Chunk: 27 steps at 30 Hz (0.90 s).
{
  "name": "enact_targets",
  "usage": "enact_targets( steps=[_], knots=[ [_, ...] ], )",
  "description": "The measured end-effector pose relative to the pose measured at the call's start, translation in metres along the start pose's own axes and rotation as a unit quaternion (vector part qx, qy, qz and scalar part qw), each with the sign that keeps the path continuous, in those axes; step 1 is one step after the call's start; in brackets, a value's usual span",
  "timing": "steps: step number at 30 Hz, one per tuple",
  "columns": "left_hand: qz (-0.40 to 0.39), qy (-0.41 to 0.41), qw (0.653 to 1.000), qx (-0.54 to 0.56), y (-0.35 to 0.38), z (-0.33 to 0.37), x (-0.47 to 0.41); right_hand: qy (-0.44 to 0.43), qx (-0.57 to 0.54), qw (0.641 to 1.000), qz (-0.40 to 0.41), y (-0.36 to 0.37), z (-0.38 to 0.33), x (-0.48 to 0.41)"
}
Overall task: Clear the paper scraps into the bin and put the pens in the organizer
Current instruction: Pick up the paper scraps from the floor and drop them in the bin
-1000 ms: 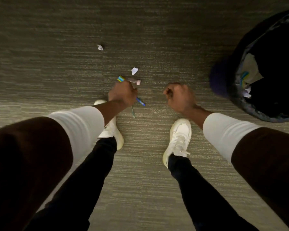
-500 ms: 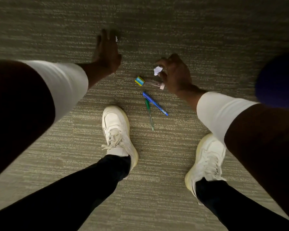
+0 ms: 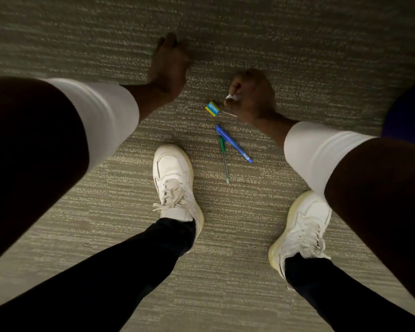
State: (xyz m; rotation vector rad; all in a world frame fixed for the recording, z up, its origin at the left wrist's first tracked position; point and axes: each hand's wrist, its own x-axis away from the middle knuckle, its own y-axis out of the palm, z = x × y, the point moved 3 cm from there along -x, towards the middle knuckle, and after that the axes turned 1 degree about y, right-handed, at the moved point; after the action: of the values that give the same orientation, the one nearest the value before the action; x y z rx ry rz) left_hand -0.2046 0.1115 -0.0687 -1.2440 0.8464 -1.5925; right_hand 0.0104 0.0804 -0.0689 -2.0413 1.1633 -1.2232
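My right hand (image 3: pixel 252 97) is low over the carpet, closed on a white paper scrap (image 3: pixel 231 97) that peeks out between the fingers. Just beside it lies a clear pen with a yellow and blue label (image 3: pixel 212 108), its barrel running under that hand. A blue pen (image 3: pixel 233 143) and a green pen (image 3: pixel 224 156) lie crossed on the carpet below it. My left hand (image 3: pixel 168 68) reaches farther out, blurred, fingertips bunched against the carpet. The small scrap that lay there is hidden under them.
Grey-green striped carpet (image 3: pixel 249 224) covers the floor. My two white sneakers, the left (image 3: pixel 175 180) and the right (image 3: pixel 302 231), stand close to the pens. A blurred dark purple shape (image 3: pixel 407 111) shows at the right edge.
My right hand has closed tighter around the white scrap. My left hand's spread fingers have drawn together over the far small scrap. The pens have not moved.
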Motion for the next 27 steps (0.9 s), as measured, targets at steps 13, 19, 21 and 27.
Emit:
enact_targets(
  steps=[13, 19, 21, 27],
  knots=[
    [-0.024, -0.032, 0.994, 0.1, 0.005, -0.016, 0.057, -0.147, 0.193, 0.968, -0.061, 0.046, -0.064, 0.0],
    [-0.03, -0.049, 0.994, 0.098, 0.006, -0.022, 0.084, -0.149, 0.1, 0.981, -0.074, 0.03, -0.066, 0.011],
    [-0.03, -0.069, 0.992, 0.102, -0.001, -0.017, 0.093, -0.147, 0.06, 0.985, -0.065, 0.018, -0.07, 0.024],
    [-0.056, -0.057, 0.991, 0.106, -0.041, 0.026, 0.118, -0.054, -0.034, 0.997, -0.04, -0.028, -0.063, 0.082]
  ],
)
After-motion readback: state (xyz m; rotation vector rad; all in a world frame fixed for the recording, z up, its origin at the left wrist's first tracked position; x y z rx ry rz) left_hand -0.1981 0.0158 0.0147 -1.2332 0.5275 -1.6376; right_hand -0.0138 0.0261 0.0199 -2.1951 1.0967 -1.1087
